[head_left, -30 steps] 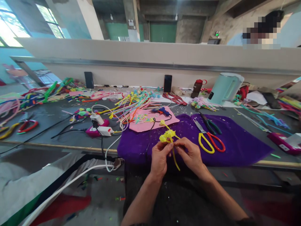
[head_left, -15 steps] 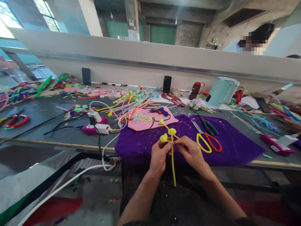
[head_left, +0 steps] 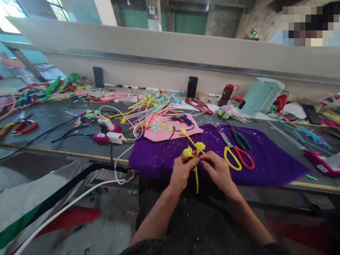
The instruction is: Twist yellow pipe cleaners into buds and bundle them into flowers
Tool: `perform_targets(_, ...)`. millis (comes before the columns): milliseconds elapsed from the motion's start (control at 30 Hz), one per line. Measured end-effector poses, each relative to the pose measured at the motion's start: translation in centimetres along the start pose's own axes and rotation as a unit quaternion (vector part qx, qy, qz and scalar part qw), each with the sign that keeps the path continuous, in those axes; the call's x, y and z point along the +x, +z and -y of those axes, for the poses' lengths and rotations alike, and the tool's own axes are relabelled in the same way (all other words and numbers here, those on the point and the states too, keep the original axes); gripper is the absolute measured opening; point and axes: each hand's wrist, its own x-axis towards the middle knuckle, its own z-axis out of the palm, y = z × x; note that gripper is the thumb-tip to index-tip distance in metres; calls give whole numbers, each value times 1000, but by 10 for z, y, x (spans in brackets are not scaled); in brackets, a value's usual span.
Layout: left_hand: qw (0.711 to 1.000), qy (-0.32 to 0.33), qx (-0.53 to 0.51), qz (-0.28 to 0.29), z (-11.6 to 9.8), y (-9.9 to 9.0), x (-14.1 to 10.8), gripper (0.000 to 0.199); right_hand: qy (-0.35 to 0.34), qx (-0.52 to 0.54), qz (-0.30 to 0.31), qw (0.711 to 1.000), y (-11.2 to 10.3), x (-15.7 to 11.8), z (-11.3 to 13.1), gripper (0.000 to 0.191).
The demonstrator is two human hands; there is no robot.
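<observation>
Between my two hands is a yellow pipe-cleaner flower [head_left: 200, 146], with several fluffy heads on thin branches and one stem hanging down. My left hand [head_left: 183, 170] pinches it from the left, thumb and fingers closed at the joint below the heads. From the other side, my right hand [head_left: 217, 170] is closed on the same joint, its fingertips touching or nearly touching the left ones. Both hands are over the front edge of a purple cloth [head_left: 268, 156]. Scissors [head_left: 234, 154] with one yellow and one red handle lie on the cloth beside my right hand.
Dark-handled pliers [head_left: 239, 138] lie behind the scissors. A blue glue gun [head_left: 182, 119] rests on pink card [head_left: 156, 134]. A power strip [head_left: 107, 136] with trailing cables is on the left. Farther back are pipe-cleaner bundles, a phone [head_left: 192, 87], a bottle [head_left: 226, 95] and a pale kettle [head_left: 261, 97].
My head view has tilted down a little. Both hands still pinch the yellow flower; its heads have turned slightly, the hands are closer together, and the hanging stem reaches less far down.
</observation>
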Motion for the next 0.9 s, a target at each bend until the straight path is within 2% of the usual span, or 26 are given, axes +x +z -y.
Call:
perform_targets(300,997,-7,51,48,-3,-2,-3,31,23,15,-18,999,1,-3,-1,10)
perform_targets(500,1000,-23,-21,7,0,-6,-3,25,25,24,-16,999,1,-3,4,9)
perform_targets(667,999,-29,-35,9,0,-5,-2,16,15,21,-11,1000,1,-2,5,10)
perform_targets(900,999,-5,-45,-21,0,-3,-4,27,-5,16,-22,1000,1,-2,6,11)
